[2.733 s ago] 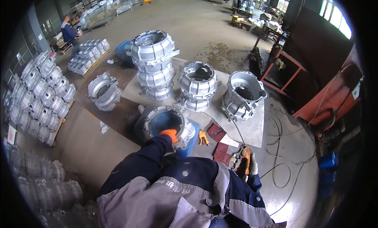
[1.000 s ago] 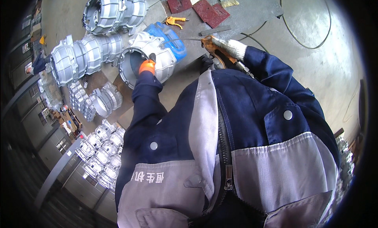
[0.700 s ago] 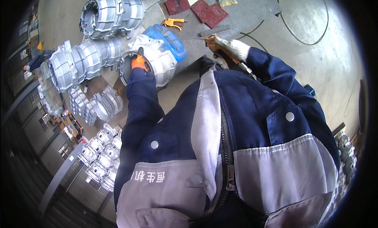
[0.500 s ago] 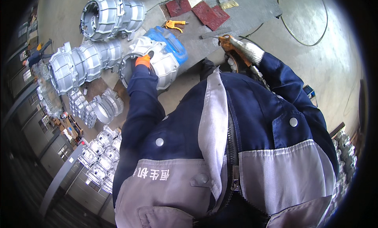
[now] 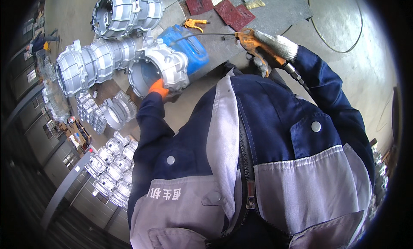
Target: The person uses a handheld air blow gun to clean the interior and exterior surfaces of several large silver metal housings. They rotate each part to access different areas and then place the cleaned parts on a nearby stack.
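Observation:
At the near edge of the bench, a silver cast metal housing (image 5: 172,68) rests tilted, its wide round mouth facing left. My left hand (image 5: 158,88), in an orange glove, is closed on the lower rim of that mouth; some fingers are hidden. My right hand (image 5: 275,46), in a white glove, grips an orange air blow gun (image 5: 246,39) with a hose at its rear. Its long thin nozzle reaches left toward the housing, above a blue plastic jerrycan (image 5: 195,51). The jerrycan lies against the housing's far right side.
Larger silver housings (image 5: 114,14) stand beyond and left (image 5: 81,70). A yellow blow gun (image 5: 195,24) lies behind the jerrycan, near dark red abrasive sheets (image 5: 199,4). Many castings (image 5: 114,167) are stacked lower left. A hose (image 5: 359,29) loops across the floor at right. Another person (image 5: 41,43) is far left.
The housing has turned, its mouth showing more openly. My left hand has moved down to the lower rim. The right hand has raised the blow gun, its nozzle now pointing left across the jerrycan.

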Demonstrator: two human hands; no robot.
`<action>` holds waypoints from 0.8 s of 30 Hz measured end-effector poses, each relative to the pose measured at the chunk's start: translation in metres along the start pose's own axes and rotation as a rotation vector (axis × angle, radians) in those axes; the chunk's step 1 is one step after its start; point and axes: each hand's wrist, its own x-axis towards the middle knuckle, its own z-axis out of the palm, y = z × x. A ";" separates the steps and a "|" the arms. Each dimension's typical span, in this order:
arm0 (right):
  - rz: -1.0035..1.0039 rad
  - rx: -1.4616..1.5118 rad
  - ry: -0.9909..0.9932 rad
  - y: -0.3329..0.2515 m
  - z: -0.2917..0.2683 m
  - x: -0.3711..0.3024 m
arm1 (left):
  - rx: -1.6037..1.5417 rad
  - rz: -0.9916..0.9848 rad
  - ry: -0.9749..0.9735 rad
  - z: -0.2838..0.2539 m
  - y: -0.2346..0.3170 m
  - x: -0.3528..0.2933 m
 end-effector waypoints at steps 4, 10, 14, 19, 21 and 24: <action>0.068 0.010 -0.130 0.007 -0.007 0.004 | 0.018 -0.110 -0.017 -0.001 -0.030 0.006; -0.043 0.021 -0.228 0.023 0.007 0.022 | -0.939 0.062 0.126 -0.023 -0.009 0.016; 0.036 0.035 -0.091 0.027 0.018 0.036 | -0.594 0.031 0.335 -0.023 0.010 0.041; 0.056 0.011 -0.122 0.028 0.019 0.030 | -0.339 0.116 0.439 0.004 -0.018 0.057; 0.128 -0.020 -0.091 0.028 0.019 0.024 | -0.543 0.189 0.374 0.021 -0.028 0.052; 0.232 -0.005 -0.092 0.030 0.022 0.018 | -0.595 0.257 0.388 0.037 -0.031 0.039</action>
